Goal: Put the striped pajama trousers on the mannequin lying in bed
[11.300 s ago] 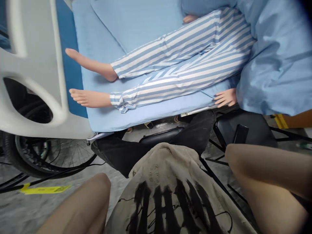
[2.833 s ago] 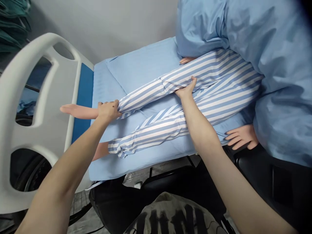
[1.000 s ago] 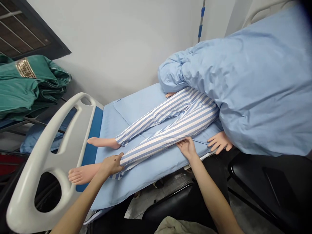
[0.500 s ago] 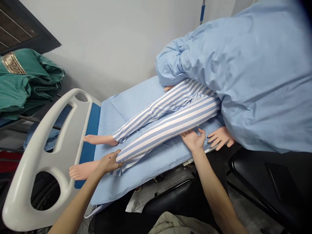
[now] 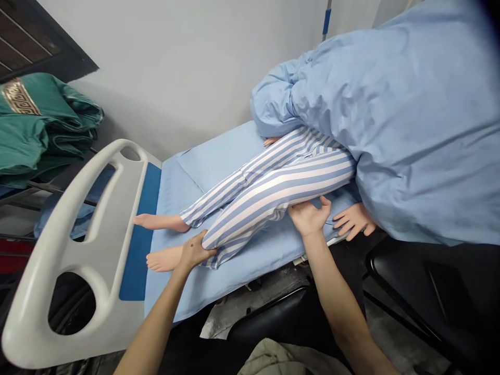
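Pale blue sheeted bed (image 5: 213, 156): stretched before us against a light grey wall (image 5: 187, 67).
Puffy light blue fabric quilt (image 5: 410, 140): heaped at our right, covering the figure's upper part.
Rounded white plastic footboard with a blue inner panel (image 5: 118, 213): at the bed's left end.
Near leg in blue-and-white striped cloth trousers (image 5: 269, 195): lying on our side of the bed, slightly bent at the knee.
Far leg in the same striped trousers (image 5: 228, 191): beside it, nearly straight on the sheet.
Black chair (image 5: 410, 260): at lower right, below the quilt.
Folded green cloth with a gold-patterned band (image 5: 35, 138): piled beyond the footboard.
Our left hand (image 5: 197, 250): fingers wrapped round the near leg's trouser cuff, just above its bare pink foot (image 5: 166, 259).
Our right hand (image 5: 310, 216): palm up, thumb spread, unclenched; its fingers reach beneath the knee, tips hidden.
Figure's pink hand (image 5: 353, 221): just right of ours, poking from the quilt.
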A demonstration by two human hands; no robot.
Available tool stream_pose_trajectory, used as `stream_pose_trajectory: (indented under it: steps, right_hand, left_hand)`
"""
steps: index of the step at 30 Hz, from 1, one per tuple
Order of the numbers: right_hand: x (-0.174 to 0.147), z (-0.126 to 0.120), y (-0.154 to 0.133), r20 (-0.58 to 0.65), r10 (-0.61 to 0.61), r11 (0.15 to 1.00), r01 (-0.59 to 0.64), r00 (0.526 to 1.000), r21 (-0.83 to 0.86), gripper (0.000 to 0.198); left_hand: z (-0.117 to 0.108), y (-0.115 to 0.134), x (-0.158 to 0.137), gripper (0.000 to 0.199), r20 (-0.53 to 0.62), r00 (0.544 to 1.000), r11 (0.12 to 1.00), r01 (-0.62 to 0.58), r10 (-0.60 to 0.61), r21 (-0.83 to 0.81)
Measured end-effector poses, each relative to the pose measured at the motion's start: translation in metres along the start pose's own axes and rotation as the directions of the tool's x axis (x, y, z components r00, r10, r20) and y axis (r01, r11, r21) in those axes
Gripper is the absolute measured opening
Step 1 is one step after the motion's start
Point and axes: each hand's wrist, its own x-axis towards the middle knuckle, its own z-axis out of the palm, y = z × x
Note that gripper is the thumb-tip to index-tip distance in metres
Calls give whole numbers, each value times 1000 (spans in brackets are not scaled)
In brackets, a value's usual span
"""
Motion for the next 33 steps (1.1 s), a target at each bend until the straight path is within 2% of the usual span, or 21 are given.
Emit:
stream_pose_trajectory:
  steps: [3, 6, 11, 16, 20, 24, 30, 33]
  right_hand:
    - [0, 0, 1, 5, -26, 993, 27, 1000, -114, 30]
    - [0, 3, 0, 33, -63, 979, 68, 997, -192, 32]
    - [-4, 19, -11, 102, -51, 981, 69, 994, -181, 36]
    - [-5, 33, -22, 104, -151, 926, 178, 983, -333, 39]
    - [-4, 29, -24, 68, -188, 895, 200, 980, -399, 42]
    - [-3, 22, -23, 59, -199, 897, 206, 978, -391, 46]
    - [-2, 17, -18, 69, -234, 866, 240, 970, -439, 49]
    - [-1, 9, -21, 70, -178, 864, 189, 982, -467, 51]
  left_hand:
    - [13, 9, 1, 49, -85, 994, 997, 63, -67, -51]
    - [19, 12, 2, 49, -151, 986, 988, 44, -66, -145]
    - [13, 22, 7, 44, -186, 982, 977, -7, -33, -215]
    - [7, 39, 14, 41, -200, 980, 974, -26, -19, -223]
    - [21, 47, 17, 37, -185, 983, 967, -30, -18, -254]
    - [31, 47, 19, 40, -214, 976, 971, -23, -30, -238]
    - [32, 44, 20, 38, -239, 971, 971, -63, 6, -231]
    - [33, 44, 20, 39, -256, 967, 970, -68, 6, -234]
